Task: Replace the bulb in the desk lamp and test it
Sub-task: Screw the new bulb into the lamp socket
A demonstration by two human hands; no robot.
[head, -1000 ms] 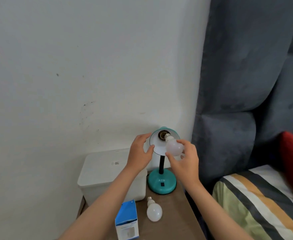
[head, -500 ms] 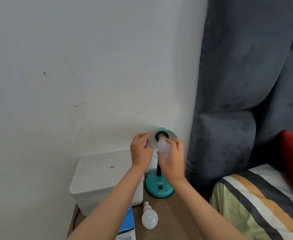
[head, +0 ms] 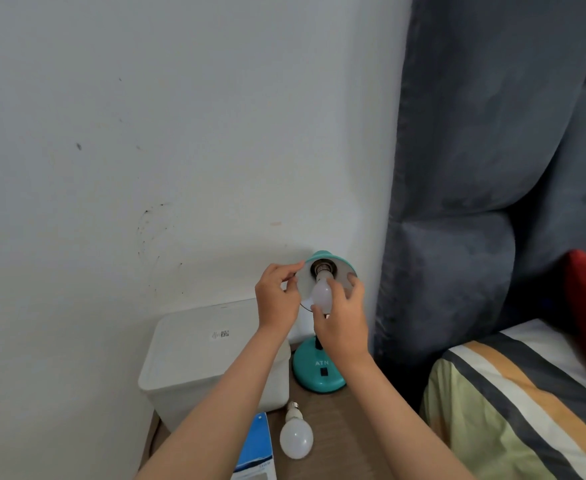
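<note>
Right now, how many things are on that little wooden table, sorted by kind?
Light bulbs: 2, one at the lamp socket gripped by the right hand, one lying on the table
Desk lamps: 1, teal, shade held by the left hand
White lidded bins: 1
Blue bulb boxes: 1
Total: 5

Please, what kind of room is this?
Most likely a bedroom. A padded grey headboard stands against the wall, a bed with striped bedding lies beside it, and a teal desk lamp stands on a small wooden bedside table.
</note>
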